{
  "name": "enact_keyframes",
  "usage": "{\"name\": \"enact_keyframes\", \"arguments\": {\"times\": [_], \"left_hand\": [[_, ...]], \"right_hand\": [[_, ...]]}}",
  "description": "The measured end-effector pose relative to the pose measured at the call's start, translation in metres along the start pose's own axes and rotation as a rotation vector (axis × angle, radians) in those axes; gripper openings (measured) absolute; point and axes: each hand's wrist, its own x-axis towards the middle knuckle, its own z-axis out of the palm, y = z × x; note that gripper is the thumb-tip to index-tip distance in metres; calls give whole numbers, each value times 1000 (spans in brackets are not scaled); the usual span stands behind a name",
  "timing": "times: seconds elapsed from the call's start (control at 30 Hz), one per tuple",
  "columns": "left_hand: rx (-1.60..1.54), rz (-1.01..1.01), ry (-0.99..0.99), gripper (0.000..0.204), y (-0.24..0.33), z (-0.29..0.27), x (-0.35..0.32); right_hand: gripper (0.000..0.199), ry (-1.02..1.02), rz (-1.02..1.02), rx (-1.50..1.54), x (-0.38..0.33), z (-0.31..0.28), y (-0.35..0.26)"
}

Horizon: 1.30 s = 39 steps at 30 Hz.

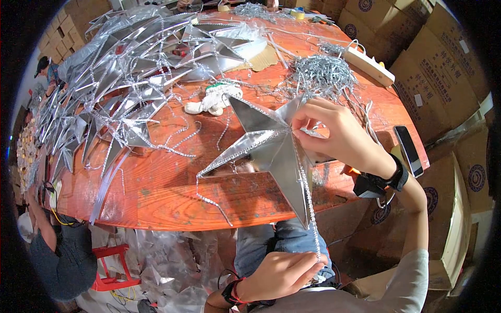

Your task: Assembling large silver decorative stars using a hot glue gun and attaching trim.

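Note:
A shiny silver five-pointed star [282, 161] is propped up at the table's near edge, one point hanging past it. My right hand [342, 133] pinches it by its upper right side, close to the centre. Rows of sparkling rhinestone trim run along some ridges of the star. One strand of the trim [309, 203] follows the lowest point and stretches down over my lap. Its lower end is pinched in the closed fingers of my left hand [282, 276]. Another loose strand dangles from the star's left tip onto the tabletop.
Many silver stars [130, 68] pile up on the left of the red wooden table [172, 203]. Beyond my star lie white gloves [215, 99], tangled silver strips [323, 73] and a power strip [369, 65]. A phone [408, 150] stands at right; cardboard boxes surround that side. Another person [62, 255] sits lower left.

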Motion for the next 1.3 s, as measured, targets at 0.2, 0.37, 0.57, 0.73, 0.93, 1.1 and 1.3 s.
{"name": "enact_keyframes", "arguments": {"times": [0.2,0.37,0.57,0.73,0.93,1.1,1.3], "left_hand": [[2,32,11,5,-1,1,4],[-22,28,42,4,1,2,6],[8,16,26,6,-1,3,6],[3,18,29,7,2,2,4],[-20,38,23,7,-1,3,5],[-2,63,28,9,1,3,6],[-13,28,29,7,1,2,7]], "right_hand": [[13,10,2,0,-1,0,1],[13,34,7,-25,-3,4,1],[13,19,88,57,-7,2,0],[12,29,-22,-46,-13,3,-6],[14,21,-100,-101,-17,2,-4],[18,16,-125,-128,-16,4,-6],[21,54,-125,-152,-18,5,-4]]}}
